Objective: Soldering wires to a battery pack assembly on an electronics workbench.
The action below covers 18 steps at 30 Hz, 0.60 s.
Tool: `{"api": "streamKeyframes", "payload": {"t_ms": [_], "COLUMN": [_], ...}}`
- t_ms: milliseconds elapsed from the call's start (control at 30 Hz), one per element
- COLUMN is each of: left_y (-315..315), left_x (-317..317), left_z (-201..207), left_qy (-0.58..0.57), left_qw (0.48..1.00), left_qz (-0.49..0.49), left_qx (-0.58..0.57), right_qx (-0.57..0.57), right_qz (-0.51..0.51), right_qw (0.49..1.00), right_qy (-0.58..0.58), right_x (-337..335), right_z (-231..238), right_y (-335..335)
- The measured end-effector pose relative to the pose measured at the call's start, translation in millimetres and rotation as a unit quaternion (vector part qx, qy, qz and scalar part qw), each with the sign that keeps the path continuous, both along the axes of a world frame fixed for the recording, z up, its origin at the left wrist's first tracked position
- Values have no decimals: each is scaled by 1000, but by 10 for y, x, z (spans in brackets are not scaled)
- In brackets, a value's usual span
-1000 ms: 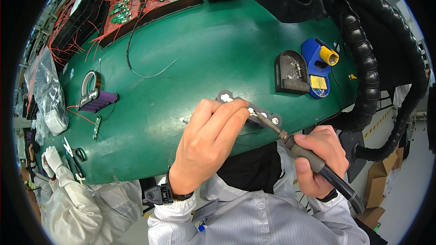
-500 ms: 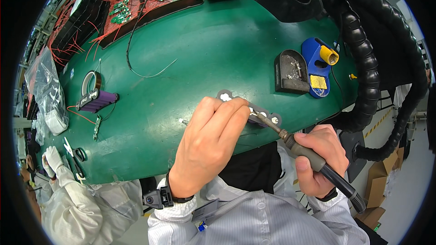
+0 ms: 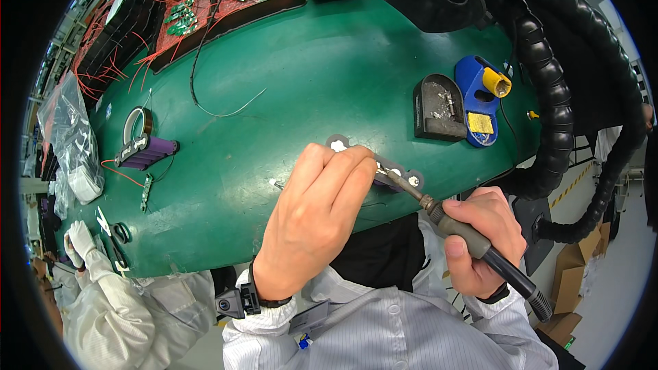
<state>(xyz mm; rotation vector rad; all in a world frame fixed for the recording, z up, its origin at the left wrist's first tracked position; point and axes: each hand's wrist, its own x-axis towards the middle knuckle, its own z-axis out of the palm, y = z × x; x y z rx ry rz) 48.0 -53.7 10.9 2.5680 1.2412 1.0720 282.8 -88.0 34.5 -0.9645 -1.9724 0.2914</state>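
Observation:
My left hand (image 3: pixel 312 216) rests on a purple battery pack (image 3: pixel 401 179) with grey end caps at the near edge of the green mat (image 3: pixel 308 82), fingers pinched over it; whether they hold a wire or solder I cannot tell. My right hand (image 3: pixel 480 236) grips a soldering iron (image 3: pixel 445 223) by its grey handle. The iron's tip touches the pack's top just right of my left fingertips. Its black cable runs off to the lower right.
A blue iron stand with a yellow sponge (image 3: pixel 483 96) and a black tip-cleaner tray (image 3: pixel 439 106) sit right. A black fume hose (image 3: pixel 548 82) arches over them. Another purple pack (image 3: pixel 147 152), tape roll (image 3: pixel 137 122), scissors (image 3: pixel 113 240) lie left. A co-worker's gloved hand (image 3: pixel 79 240) is lower left.
Both hands and the iron have barely shifted. The co-worker at lower left has moved slightly.

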Motion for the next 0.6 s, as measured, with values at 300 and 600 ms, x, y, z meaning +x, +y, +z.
{"api": "streamKeyframes", "payload": {"t_ms": [300, 600], "left_y": [-18, -19], "left_x": [66, 65], "left_z": [38, 36], "left_qy": [-18, -12], "left_qw": [999, 999], "left_qz": [37, 38], "left_qx": [-10, -7], "right_qx": [-3, -16], "right_qz": [-3, -14], "right_qw": [1000, 999], "right_qy": [6, 31], "right_x": [-7, 19], "right_z": [-1, -17], "right_y": [0, -32]}}
